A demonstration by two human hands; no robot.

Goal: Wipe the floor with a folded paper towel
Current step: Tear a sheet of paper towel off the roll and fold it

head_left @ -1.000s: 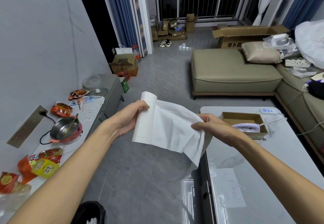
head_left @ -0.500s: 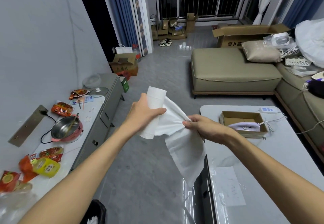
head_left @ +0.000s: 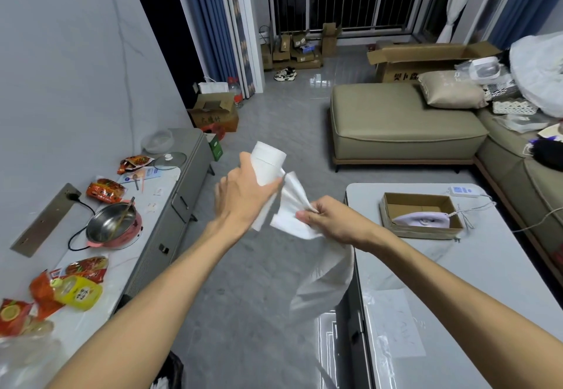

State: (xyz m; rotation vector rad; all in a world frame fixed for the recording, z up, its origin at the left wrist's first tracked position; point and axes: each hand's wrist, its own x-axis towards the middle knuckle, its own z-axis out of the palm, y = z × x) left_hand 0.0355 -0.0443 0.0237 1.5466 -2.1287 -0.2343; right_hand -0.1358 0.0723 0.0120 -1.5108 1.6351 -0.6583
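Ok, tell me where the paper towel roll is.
Centre of the head view: the paper towel roll is in the left hand, above the floor, between cabinet and table.

Grey tiled floor [head_left: 274, 266] — cardboard boxes [head_left: 214, 112], shoes [head_left: 285, 73] and a sofa [head_left: 402, 123] stand on it.

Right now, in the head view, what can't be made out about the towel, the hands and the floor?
- Whether the sheet has torn from the roll: the left hand covers the join.
- Right hand fingertips: buried in bunched paper.
- The sheet's hanging end: motion-blurred, so folds are unreadable.
- Any dirt on the floor: no spot is discernible.
- The black object at the bottom edge: cut off.
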